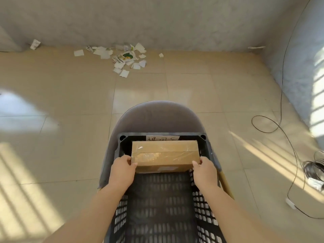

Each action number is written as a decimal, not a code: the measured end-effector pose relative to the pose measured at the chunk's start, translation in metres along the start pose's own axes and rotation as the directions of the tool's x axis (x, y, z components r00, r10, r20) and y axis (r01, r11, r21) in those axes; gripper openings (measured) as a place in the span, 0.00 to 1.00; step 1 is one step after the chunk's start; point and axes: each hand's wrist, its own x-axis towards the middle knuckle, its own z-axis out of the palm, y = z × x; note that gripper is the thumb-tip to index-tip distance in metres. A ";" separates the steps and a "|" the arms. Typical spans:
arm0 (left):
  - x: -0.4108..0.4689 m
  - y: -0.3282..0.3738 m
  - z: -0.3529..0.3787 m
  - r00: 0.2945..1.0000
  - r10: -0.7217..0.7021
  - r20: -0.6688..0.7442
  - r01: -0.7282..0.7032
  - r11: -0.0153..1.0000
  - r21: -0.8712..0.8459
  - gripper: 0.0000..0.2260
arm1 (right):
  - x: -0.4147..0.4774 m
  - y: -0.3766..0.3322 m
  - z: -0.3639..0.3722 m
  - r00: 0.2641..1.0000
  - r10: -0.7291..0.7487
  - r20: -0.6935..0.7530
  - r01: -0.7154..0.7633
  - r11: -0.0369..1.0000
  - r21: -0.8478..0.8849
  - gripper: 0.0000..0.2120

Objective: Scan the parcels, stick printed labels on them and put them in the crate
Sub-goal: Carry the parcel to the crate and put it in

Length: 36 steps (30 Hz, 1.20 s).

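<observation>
A brown cardboard parcel [164, 155], sealed with clear tape, sits at the far end of a black slatted plastic crate [205, 218]. A white label shows on the parcel's near face. My left hand [122, 170] grips the parcel's near left corner and my right hand [204, 170] grips its near right corner. The rest of the crate floor in front of the parcel holds nothing. A white handwritten tag [162, 138] is stuck on the crate's far rim.
The crate rests on a grey upholstered chair [156, 114] on a beige tiled floor. Torn paper scraps [122, 58] lie by the far wall. A black cable [280, 102] runs down the right, with coiled wire [313, 168] and a white plug [290, 202].
</observation>
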 end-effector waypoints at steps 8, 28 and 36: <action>0.006 -0.002 0.011 0.995 0.076 0.071 -0.080 0.995 0.064 0.23 | 0.010 0.003 0.013 0.972 -0.146 0.184 0.180 0.967 -0.180 0.31; -0.075 0.003 -0.054 0.852 0.333 0.405 -0.480 0.805 0.348 0.15 | -0.115 0.001 -0.074 0.977 -0.095 0.193 0.166 0.904 -0.393 0.14; -0.141 -0.012 -0.065 0.636 0.411 0.653 -0.738 0.572 0.358 0.16 | -0.269 0.055 -0.078 0.984 0.073 0.162 -0.023 0.956 -0.294 0.19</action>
